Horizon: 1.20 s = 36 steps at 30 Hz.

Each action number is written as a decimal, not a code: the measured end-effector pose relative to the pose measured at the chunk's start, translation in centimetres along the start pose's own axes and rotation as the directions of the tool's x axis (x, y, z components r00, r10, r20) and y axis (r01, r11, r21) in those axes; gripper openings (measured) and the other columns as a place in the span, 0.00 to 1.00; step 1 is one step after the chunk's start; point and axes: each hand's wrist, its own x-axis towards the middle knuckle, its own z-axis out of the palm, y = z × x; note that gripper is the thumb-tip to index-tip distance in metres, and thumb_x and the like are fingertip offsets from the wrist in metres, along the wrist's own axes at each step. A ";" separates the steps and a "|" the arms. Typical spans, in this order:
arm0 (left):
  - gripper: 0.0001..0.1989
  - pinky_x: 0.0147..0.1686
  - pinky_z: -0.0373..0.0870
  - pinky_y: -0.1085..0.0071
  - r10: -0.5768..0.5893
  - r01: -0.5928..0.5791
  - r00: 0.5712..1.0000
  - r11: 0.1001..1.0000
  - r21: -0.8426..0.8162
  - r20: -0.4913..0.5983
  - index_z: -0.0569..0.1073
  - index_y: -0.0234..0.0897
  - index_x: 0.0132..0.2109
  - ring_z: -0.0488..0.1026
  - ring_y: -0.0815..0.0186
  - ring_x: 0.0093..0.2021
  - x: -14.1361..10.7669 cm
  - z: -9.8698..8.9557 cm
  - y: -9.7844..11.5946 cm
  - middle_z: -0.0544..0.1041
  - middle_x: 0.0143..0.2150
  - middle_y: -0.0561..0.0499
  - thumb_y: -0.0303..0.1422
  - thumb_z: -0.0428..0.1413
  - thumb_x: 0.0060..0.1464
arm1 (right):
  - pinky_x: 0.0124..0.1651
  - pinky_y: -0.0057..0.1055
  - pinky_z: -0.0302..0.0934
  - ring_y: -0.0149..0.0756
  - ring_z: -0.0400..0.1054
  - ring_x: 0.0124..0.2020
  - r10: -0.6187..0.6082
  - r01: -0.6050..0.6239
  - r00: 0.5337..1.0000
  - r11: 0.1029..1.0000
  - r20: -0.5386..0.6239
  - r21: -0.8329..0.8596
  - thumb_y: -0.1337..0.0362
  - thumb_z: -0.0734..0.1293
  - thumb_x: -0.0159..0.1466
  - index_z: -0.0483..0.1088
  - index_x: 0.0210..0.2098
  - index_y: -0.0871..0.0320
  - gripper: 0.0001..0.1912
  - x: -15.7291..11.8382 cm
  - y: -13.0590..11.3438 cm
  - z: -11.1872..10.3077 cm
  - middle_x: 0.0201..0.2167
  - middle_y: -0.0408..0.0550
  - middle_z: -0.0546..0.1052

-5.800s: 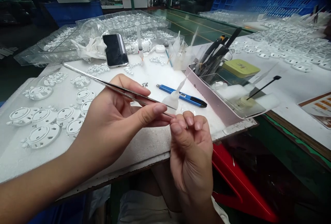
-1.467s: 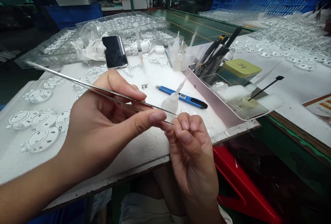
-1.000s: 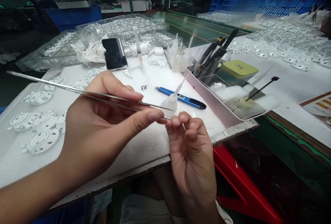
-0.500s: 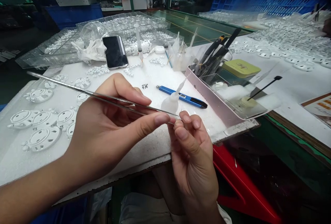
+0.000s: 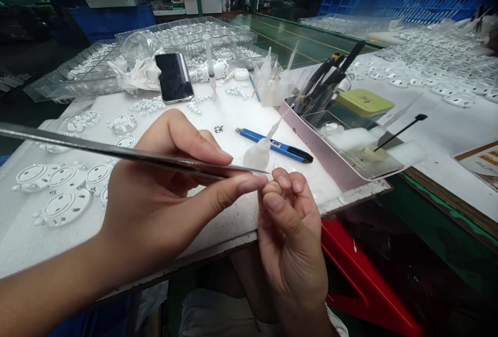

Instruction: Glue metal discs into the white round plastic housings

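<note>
My left hand (image 5: 167, 186) is closed on long metal tweezers (image 5: 136, 151), whose tips point right, close to the fingertips of my other hand. The fingers of my right hand (image 5: 290, 218) are curled and pressed together; whatever they pinch is too small or hidden to make out. Behind the fingertips stands a small translucent bottle (image 5: 257, 156) with a thin nozzle, and a blue pen (image 5: 272, 143) lies beside it. A tiny dark metallic piece (image 5: 218, 129) rests on the white foam surface (image 5: 218, 254). White round parts (image 5: 64, 206) lie at the left.
A pink box (image 5: 330, 155) with tools stands on the right, a yellow-green tin (image 5: 365, 102) above it. Further back are a phone (image 5: 174, 78), a syringe (image 5: 210, 65) and clear trays (image 5: 50, 88) of small parts. A red frame (image 5: 361, 275) is below right.
The tweezers have swung, so their rear end now reaches the left edge of the view and looks larger. My left hand has shifted slightly right; my right hand has hardly moved.
</note>
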 end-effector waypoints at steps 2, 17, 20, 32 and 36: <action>0.16 0.26 0.74 0.85 0.026 -0.026 1.000 1.000 -0.013 -0.005 0.69 0.38 0.32 0.74 0.76 0.27 0.0 0.1 0.0 0.71 0.28 0.60 0.22 0.68 0.42 | 0.40 0.10 0.66 0.14 0.67 0.31 0.000 0.000 1.000 1.000 0.007 -0.005 0.80 0.71 0.56 0.63 0.32 0.57 0.16 0.0 0.0 0.0 0.31 0.34 0.66; 0.18 0.24 0.76 0.82 0.107 -0.105 0.993 0.994 0.039 -0.054 0.69 0.39 0.31 0.73 0.74 0.26 0.1 0.4 0.0 0.70 0.27 0.59 0.18 0.68 0.38 | 0.38 0.13 0.65 0.15 0.64 0.29 0.005 -0.005 1.000 0.999 -0.003 -0.053 0.79 0.71 0.55 0.62 0.32 0.56 0.16 0.0 0.0 0.1 0.31 0.34 0.64; 0.17 0.22 0.75 0.80 0.098 -0.096 0.994 0.994 0.044 -0.050 0.70 0.38 0.31 0.72 0.73 0.26 0.0 0.4 0.2 0.70 0.26 0.58 0.19 0.68 0.39 | 0.37 0.11 0.64 0.14 0.64 0.29 0.013 -0.014 1.000 0.999 -0.002 -0.046 0.80 0.71 0.55 0.62 0.32 0.57 0.16 -0.1 0.0 0.1 0.31 0.34 0.64; 0.13 0.19 0.75 0.69 -0.043 0.046 0.999 0.992 0.121 -0.025 0.72 0.40 0.24 0.72 0.67 0.23 0.4 0.5 0.7 0.71 0.24 0.53 0.26 0.71 0.39 | 0.41 0.12 0.65 0.16 0.67 0.31 0.080 -0.079 0.996 0.996 0.043 -0.028 0.79 0.71 0.56 0.65 0.34 0.56 0.15 0.0 -0.4 -0.2 0.32 0.35 0.67; 0.14 0.20 0.74 0.68 -0.091 0.092 0.995 0.996 0.007 -0.035 0.72 0.41 0.25 0.75 0.63 0.27 0.2 0.5 0.6 0.71 0.25 0.53 0.25 0.71 0.38 | 0.40 0.12 0.65 0.17 0.67 0.31 0.112 -0.112 0.993 0.994 0.041 -0.019 0.79 0.72 0.55 0.66 0.34 0.56 0.15 0.0 -0.6 -0.3 0.32 0.36 0.67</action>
